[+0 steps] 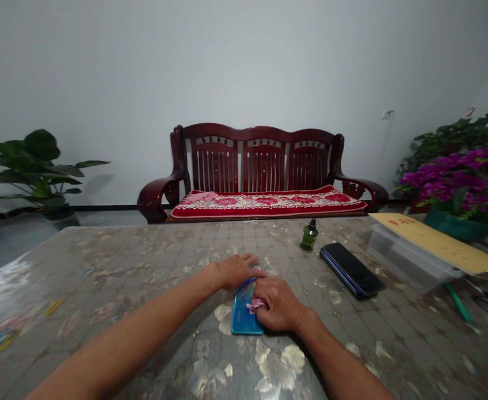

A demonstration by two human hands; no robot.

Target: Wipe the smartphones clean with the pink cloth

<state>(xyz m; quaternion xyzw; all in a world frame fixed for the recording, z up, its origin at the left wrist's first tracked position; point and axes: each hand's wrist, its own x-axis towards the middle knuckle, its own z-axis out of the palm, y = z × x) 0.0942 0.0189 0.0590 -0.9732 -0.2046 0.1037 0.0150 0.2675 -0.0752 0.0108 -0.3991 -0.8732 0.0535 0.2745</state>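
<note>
White wall and a dark red wooden bench [260,172] stand behind a table [114,266] under a glossy patterned cover. On it, a blue phone [244,314] lies flat. The left hand [238,270] rests on its far end, fingers spread loosely and pressing down, gripping nothing. The right hand [278,304] sits at its right edge, fingers curled around a small pink cloth [255,305] (it looks like a wiping cloth) laid against the phone's surface. Judging by the cloth's place partway down the phone, wiping seems underway, with the near end not yet covered. Beyond the right fingers stand a green bottle [309,236] and a black phone [351,270], well apart.
</note>
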